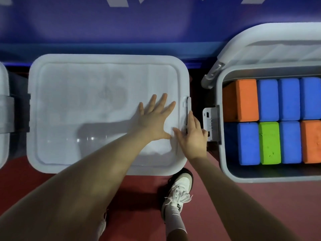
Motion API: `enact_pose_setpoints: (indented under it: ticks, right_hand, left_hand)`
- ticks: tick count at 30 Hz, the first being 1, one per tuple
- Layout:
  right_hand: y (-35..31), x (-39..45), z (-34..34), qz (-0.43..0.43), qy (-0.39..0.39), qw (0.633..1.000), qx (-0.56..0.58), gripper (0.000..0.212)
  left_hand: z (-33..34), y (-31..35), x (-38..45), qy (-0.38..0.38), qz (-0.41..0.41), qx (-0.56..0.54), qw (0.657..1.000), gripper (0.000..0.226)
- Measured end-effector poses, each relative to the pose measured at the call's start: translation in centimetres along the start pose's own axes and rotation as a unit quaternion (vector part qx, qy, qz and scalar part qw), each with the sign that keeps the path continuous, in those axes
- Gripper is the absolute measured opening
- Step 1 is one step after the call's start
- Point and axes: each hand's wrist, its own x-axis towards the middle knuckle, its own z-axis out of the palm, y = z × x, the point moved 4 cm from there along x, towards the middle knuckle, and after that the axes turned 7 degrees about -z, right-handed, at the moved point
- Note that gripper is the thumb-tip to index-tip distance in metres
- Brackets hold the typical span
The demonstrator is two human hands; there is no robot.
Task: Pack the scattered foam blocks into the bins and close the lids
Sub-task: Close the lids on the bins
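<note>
A grey bin in the middle has its pale lid (86,105) down. My left hand (154,117) lies flat on the lid's right part with fingers spread. My right hand (192,134) is at the lid's right edge, fingers over the side latch (188,105). To the right stands an open grey bin (224,157) packed with foam blocks: an orange block (243,100), several blue blocks (267,100) and a green block (269,143). Its lid (260,42) is swung up at the back, and its side latch (211,122) hangs open.
A third bin's lid (3,115) shows at the left edge. The bins stand on a dark red floor (243,206) against a blue wall (121,23). My white shoe (178,190) is planted just in front of the middle bin.
</note>
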Motion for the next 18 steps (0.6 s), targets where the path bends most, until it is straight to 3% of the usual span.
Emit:
enact_pose_setpoints:
  ticks: [13,18]
  right_hand:
    - [-1.3,-0.2,1.6,0.018,0.055,0.996,-0.064,0.057]
    - [-1.6,-0.4,1.2,0.036,0.038,0.995,-0.091,0.057]
  left_hand:
    - [1.3,-1.2,-0.4,-0.006,-0.001,0.0,1.0,0.106]
    - [1.0,-1.5,-1.0,-0.001,0.019,-0.032,0.999,0.098]
